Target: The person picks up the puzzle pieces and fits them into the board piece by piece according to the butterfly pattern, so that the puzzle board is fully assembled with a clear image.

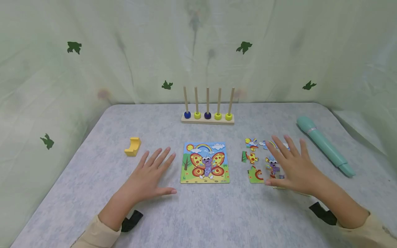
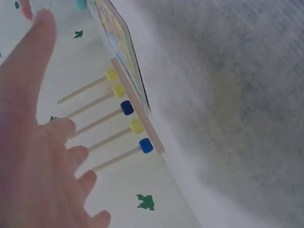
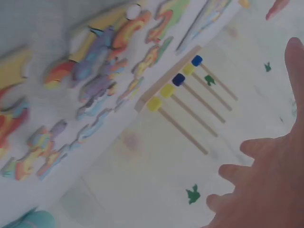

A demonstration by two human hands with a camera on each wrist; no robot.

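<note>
My left hand (image 1: 149, 177) is spread with straight fingers over the table, between a small yellow curved block (image 1: 133, 146) and a square butterfly picture board (image 1: 205, 162). Nothing is in it. On the other side, my right hand (image 1: 293, 165) hovers with fingers apart above loose jigsaw pieces (image 1: 255, 175) and hides some of them. In the right wrist view the puzzle pieces (image 3: 97, 54) lie spread on the table below the palm. The picture on the board shows a purple butterfly with red and yellow wings.
At the back stands a wooden peg rack (image 1: 207, 121) with five upright rods, blue and yellow beads at their bases. A teal microphone-shaped tube (image 1: 325, 146) lies at the right. A pale curtain (image 1: 198, 51) with green cutouts hangs behind the table (image 1: 204, 217).
</note>
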